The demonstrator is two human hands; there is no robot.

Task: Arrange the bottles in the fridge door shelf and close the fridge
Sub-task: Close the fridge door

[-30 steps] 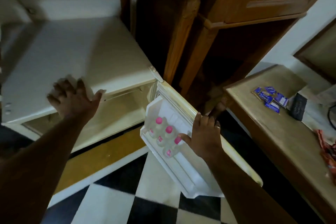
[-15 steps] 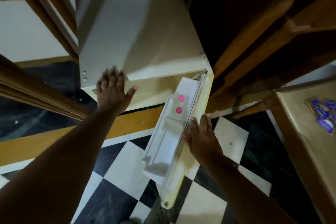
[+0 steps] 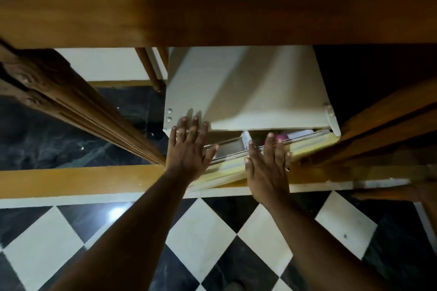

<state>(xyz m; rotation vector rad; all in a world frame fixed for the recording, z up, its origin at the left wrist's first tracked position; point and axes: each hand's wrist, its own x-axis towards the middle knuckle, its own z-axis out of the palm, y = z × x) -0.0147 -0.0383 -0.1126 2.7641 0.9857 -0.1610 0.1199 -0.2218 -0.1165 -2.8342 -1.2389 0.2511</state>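
Fridge door (image 3: 305, 146) nearly shut, both hands flat on the mini fridge (image 3: 246, 87)

L hand (image 3: 189, 149) open, fingers spread, palm on fridge's top front corner, gripping nothing; R hand (image 3: 267, 168) open & flat vs outer face of door, ring on one finger, holding nothing. Narrow gap left betw door & cabinet; thru it a pink bottle cap (image 3: 282, 136) shows on the door shelf (image 3: 230, 147), rest of bottles hidden. Fridge sits under a wooden frame (image 3: 212, 14), checkered floor (image 3: 212, 231) below
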